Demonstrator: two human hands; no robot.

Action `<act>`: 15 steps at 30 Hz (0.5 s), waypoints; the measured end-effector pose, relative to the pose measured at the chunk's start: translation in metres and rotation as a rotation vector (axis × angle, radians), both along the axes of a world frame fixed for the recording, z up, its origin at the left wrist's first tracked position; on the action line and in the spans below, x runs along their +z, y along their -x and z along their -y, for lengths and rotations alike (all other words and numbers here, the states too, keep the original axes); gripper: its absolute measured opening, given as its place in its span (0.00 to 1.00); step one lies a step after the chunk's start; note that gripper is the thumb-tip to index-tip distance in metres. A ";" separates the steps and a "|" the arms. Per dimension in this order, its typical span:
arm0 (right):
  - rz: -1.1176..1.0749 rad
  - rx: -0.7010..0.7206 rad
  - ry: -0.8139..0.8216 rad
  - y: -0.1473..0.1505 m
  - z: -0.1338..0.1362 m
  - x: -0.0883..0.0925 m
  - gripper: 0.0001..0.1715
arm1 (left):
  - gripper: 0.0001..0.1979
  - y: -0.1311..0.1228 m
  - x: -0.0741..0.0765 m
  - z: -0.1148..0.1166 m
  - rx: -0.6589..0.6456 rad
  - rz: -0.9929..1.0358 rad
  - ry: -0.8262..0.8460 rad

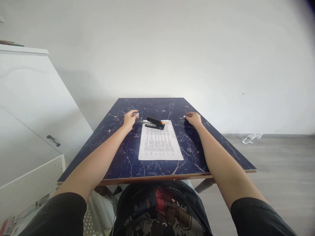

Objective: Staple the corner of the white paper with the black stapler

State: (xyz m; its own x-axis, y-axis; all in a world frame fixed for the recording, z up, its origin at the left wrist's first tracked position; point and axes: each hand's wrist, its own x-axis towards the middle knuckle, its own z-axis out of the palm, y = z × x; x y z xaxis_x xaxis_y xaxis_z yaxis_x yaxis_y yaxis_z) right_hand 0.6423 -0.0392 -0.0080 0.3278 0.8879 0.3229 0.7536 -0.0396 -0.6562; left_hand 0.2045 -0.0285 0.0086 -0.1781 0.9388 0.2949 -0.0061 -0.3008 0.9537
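A black stapler [155,123] with an orange end lies across the top part of some printed sheets of paper [161,146]. Its metal tray juts out on the left side. Just left of the stapler, my left hand [130,119] pinches a small whitish piece [137,115] between its fingertips. Farther right, past the paper's upper corner, my right hand [193,118] is low over the table with its fingers closed on another small white piece [184,116]. Both pieces are too small to name.
The dark blue marbled table [152,106] has a brown front edge and faces a pale wall. A white cabinet [29,95] with a black handle [53,140] stands at left. On the floor at right lies a clear plastic item [252,138].
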 end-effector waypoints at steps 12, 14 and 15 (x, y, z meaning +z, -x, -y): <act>0.088 0.092 0.007 0.007 0.000 0.003 0.19 | 0.14 -0.002 -0.001 0.006 -0.088 -0.299 -0.139; 0.113 0.124 0.021 0.006 -0.001 0.002 0.20 | 0.16 0.002 0.004 0.007 -0.137 -0.517 -0.237; 0.126 0.133 0.020 0.006 -0.001 0.002 0.20 | 0.16 0.005 0.007 0.008 -0.179 -0.597 -0.276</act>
